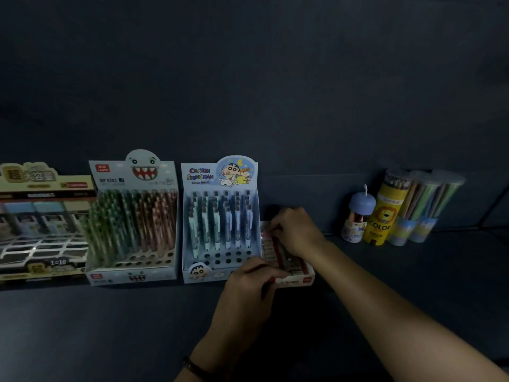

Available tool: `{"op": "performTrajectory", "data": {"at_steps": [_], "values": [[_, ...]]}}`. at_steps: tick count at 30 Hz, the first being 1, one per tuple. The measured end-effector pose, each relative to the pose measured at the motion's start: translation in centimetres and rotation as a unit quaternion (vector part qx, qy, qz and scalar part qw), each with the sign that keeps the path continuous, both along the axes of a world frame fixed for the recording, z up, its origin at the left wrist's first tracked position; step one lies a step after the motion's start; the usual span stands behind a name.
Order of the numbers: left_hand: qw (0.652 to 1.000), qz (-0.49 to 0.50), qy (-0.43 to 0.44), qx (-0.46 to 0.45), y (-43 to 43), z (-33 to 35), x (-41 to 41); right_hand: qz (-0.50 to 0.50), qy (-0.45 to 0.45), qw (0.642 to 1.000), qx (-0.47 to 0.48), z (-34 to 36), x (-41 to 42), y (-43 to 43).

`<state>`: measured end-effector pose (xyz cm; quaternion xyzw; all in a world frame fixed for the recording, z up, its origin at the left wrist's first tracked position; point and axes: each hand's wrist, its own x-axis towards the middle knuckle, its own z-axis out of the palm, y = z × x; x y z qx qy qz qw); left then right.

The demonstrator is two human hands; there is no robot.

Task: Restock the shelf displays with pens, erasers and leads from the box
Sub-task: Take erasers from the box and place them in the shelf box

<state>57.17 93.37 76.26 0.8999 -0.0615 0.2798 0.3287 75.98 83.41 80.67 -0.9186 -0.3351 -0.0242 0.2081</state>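
Farthest from the hands, at the left border, we see a wide display [41, 230] cut off by the picture's edge. Its printing and contents are too blurred to read. Next comes the shark-face display [132, 274], full of patterned pens [132, 221] with bare holes in its near rows. The Crayon Shinchan display [220, 175] stands just left of the grip. Its pale pens [217, 224] fill the back rows, and the front holes are partly hidden behind the left hand [248, 285].

That hand curls round the near-left corner of a small tray [300, 279] and holds it, with a dark wristband [195, 368] lower on the arm. The tray is touching the Shinchan display's right wall, and most of it is covered by the two hands. Between them we make out flat packs [292, 264] and a red strip [278, 246], though we cannot tell whether they are leads or erasers.

The right hand [297, 230] is bent over the tray's far end with its fingers curled down. We cannot tell whether it pinches a pack or only touches one.

Well to the right of the grip stand a blue-capped tube [358, 216], a yellow lion tube [382, 219] and clear tubs [424, 205] of pencils, all dim. Everything rests on the dark shelf [110, 326].
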Motion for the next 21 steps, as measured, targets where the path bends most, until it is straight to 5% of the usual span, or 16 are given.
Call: {"op": "performTrajectory", "data": {"at_steps": [8, 14, 21], "values": [[0.999, -0.014, 0.000, -0.050, -0.5, 1.4, -1.7, -0.076, -0.022, 0.976, 0.204, 3.3, -9.8, -7.6], [0.995, -0.091, -0.007, 0.027, -2.6, 2.8, -3.1, -0.199, 0.050, 0.949, 0.240, 2.0, -20.8, -16.9], [0.957, -0.264, 0.020, 0.116, -17.5, 1.9, -10.1, -0.312, 0.066, 0.929, 0.188, -2.8, -32.2, -31.0]]}}
